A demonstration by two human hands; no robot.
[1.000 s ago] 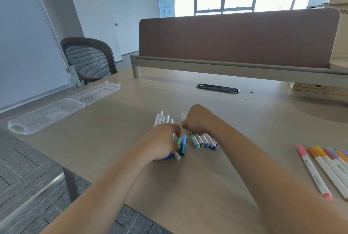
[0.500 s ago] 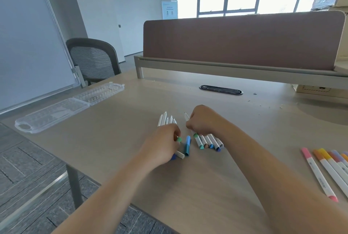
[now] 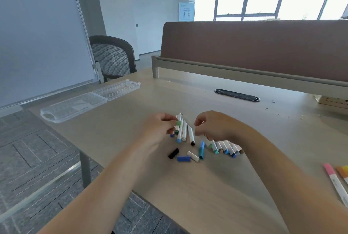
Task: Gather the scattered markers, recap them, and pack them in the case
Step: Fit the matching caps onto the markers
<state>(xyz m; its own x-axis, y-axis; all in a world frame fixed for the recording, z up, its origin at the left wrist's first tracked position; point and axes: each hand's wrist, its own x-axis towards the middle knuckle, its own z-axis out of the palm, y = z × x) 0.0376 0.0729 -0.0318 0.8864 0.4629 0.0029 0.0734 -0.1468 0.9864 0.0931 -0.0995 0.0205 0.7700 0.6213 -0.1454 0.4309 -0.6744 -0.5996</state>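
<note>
Open desk (image 3: pixel 131 130) stretches between the case (image 3: pixel 75 105) and the markers (image 3: pixel 183 130); loose caps (image 3: pixel 182 158) litter the near side.

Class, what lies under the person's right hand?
A row of markers, coloured ends poking out towards the camera. The right hand covers their barrels, so their far ends cannot be seen.

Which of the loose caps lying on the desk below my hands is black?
The leftmost of that row, the black cap, just left of the blue cap; the white cap and teal cap lie farther right.

Case (image 3: pixel 75 106) on desk (image 3: pixel 207 196), well left of markers (image 3: pixel 183 130)
</note>
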